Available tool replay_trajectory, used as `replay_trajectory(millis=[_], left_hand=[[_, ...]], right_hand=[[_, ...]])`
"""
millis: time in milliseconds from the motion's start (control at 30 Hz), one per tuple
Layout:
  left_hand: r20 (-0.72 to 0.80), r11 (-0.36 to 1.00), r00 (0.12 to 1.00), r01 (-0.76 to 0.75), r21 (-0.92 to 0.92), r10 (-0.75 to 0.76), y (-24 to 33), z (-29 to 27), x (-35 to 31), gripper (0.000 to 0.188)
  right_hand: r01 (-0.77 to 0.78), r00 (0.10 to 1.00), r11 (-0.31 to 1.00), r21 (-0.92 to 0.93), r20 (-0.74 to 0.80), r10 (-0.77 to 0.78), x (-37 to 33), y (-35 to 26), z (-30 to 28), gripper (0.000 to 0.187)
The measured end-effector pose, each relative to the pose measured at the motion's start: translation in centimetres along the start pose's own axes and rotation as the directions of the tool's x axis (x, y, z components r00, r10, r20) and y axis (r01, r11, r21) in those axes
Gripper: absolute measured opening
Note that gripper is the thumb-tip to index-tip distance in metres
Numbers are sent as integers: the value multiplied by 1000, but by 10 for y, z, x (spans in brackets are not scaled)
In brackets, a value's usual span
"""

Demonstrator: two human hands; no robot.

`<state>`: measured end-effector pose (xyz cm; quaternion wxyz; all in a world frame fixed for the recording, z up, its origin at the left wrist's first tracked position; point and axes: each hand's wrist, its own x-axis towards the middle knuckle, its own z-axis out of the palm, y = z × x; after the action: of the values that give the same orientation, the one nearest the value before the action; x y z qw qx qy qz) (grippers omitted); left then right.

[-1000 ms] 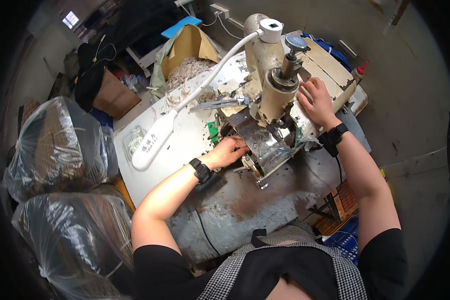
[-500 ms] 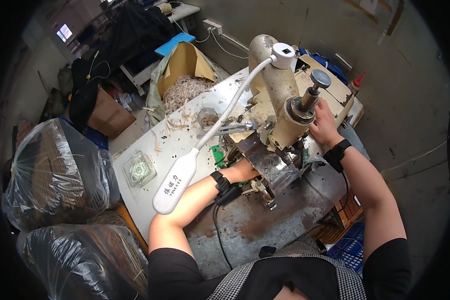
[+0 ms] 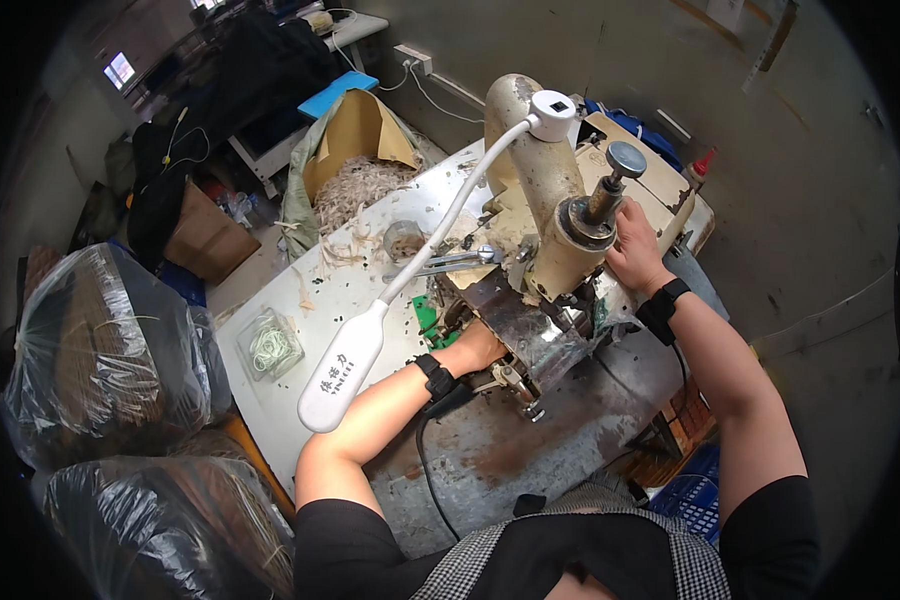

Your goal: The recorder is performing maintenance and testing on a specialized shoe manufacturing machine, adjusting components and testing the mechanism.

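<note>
An old beige sewing-type machine (image 3: pixel 553 180) with chipped paint and a round-topped metal post stands on the table. My left hand (image 3: pixel 477 348) reaches in at its left side, beside a worn metal plate (image 3: pixel 500 296) and a small metal clamp mechanism (image 3: pixel 515 382). The machine parts hide those fingers, so I cannot tell what they touch. My right hand (image 3: pixel 637 245) is on the far right side of the machine's head, its fingers curled in against it. The fingertips and whatever they hold are out of sight. Each wrist wears a black strapped device.
A white gooseneck lamp (image 3: pixel 343 368) arches over my left forearm. On the white table (image 3: pixel 355 280) are a clear box of pale green cord (image 3: pixel 270 345), a glass jar (image 3: pixel 403 241) and scraps. A sack of fibrous offcuts (image 3: pixel 365 190) stands behind. Plastic-wrapped bundles (image 3: pixel 110 350) sit left.
The whole view has shifted slightly, with the scene moving a little to the left. Both hands stay in about the same places at the machine.
</note>
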<state>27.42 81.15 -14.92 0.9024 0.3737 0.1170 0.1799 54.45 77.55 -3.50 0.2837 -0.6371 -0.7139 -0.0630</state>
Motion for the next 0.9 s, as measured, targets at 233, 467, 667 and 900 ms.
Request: replay_trajectory(millis=[233, 467, 667, 900], left_hand=[[325, -55, 937, -321, 946, 127, 9, -7, -5, 37], [160, 159, 983, -143, 977, -95, 19, -1, -3, 40], [184, 141, 980, -173, 975, -71, 5, -28, -14, 35], [126, 168, 987, -108, 980, -98, 23, 7, -8, 33]], right_hand=[[-8, 1000, 1000, -27, -8, 8, -1, 0, -4, 32], [-29, 1000, 1000, -2, -1, 29, -2, 1, -1, 32], [-39, 999, 999, -8, -3, 39, 0, -5, -4, 32], [-38, 999, 999, -2, 4, 38, -1, -1, -3, 31]])
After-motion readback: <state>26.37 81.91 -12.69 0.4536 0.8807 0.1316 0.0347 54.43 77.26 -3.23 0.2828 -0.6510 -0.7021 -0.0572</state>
